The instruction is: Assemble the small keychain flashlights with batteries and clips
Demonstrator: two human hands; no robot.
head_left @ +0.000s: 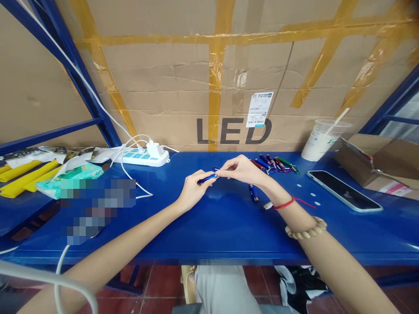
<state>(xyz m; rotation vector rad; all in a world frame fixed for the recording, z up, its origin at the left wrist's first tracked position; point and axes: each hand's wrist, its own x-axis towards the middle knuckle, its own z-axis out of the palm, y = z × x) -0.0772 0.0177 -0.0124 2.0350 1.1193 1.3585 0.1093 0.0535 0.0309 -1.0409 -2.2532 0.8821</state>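
Where the left hand (190,188) meets the right hand (242,170): a slim blue tube (206,179), pen-like, is held over the middle of the blue desk (209,231).
Finish of the tube: deep, glossy blue with a light sheen along its side and a silvery part at the right end; fingers hide much of its length.
Lie of the tube: slanted, its right end a little farther than its left.
Dark loop (216,168): just beyond the right fingertips; whether it joins the tube, I cannot tell.
Left hand: closed around the tube, thumb along the near side.
Right hand: thumb and forefinger pinched at the tube's right end, the other fingers curled; the exact contact is too small to make out.
Near the right wrist: a loose blue tube with a silvery end (253,192) and a metal connector (267,206), both on the desk.
Far right of the hands: a cluster of red, blue and green tubes (276,163), some with clips.
Right side: small pale discs (313,195), then a phone (345,191) lying screen up; beyond, a cup with a straw (322,141).
Far left: a white power strip (140,158).
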